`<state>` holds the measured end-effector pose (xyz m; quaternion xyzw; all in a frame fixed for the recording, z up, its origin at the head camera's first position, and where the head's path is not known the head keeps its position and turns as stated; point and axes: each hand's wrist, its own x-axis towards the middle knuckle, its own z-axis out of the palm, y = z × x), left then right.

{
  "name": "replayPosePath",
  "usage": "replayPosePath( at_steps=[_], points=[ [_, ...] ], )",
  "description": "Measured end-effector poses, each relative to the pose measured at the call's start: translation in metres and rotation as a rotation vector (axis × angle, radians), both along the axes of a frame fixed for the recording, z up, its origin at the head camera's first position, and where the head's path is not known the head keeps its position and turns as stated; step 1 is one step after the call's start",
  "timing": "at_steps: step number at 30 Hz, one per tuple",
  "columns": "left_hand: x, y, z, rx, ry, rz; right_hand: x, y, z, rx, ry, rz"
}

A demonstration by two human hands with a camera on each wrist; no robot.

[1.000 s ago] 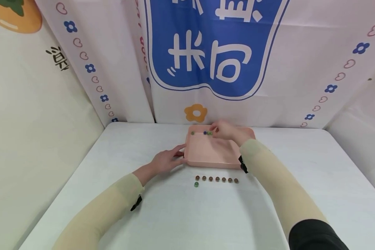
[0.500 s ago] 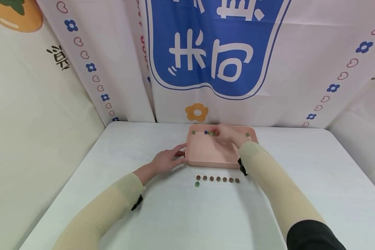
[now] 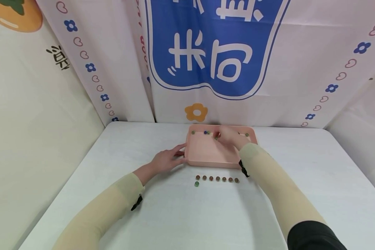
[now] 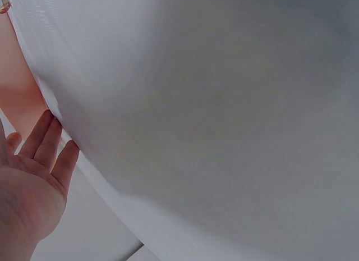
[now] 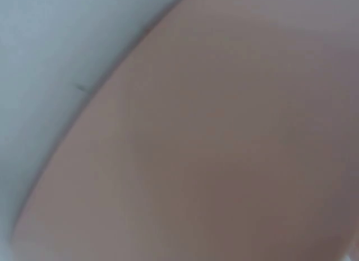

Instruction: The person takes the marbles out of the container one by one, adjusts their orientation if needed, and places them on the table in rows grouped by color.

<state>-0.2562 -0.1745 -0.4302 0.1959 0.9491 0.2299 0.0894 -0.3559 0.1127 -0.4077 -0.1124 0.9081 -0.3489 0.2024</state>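
A shallow pink tray [image 3: 203, 152] lies at the far side of the table. My left hand [image 3: 165, 160] rests against its left edge; the left wrist view shows that hand's fingers [image 4: 49, 140] nearly straight along the side. Over the tray, my right hand [image 3: 229, 136] is lowered with curled fingers, pinching a small green marble [image 3: 216, 138]. Along the tray's back lie a green marble [image 3: 193, 132] at left, a blue marble [image 3: 205, 132] beside another green marble [image 3: 208, 132], and a green marble [image 3: 247, 134] at right. The right wrist view is blurred and shows only tray and table surface.
In front of the tray, several brown marbles [image 3: 217, 178] form a straight row. Below the row's left end sits one green marble [image 3: 196, 184]. A printed curtain [image 3: 175, 104] hangs right behind the table's back edge.
My right hand has moved slightly toward me and right, drawing a green marble away from the group near the blue one. The left hand stays in place.
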Motion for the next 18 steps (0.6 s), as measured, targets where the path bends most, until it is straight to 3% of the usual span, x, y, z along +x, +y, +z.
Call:
replayPosePath(
  at_steps=[5,12,18],
  points=[
    [0.001,0.001,0.002,0.004,-0.006,-0.002,-0.004,0.001,0.004,0.106,0.155,0.151],
    [0.001,0.001,0.001,0.015,-0.013,0.007,0.003,0.008,0.012,0.044,0.172,0.144],
    [0.001,0.002,0.000,0.009,-0.011,0.010,0.011,0.009,0.019,0.054,0.255,0.231]
  ],
)
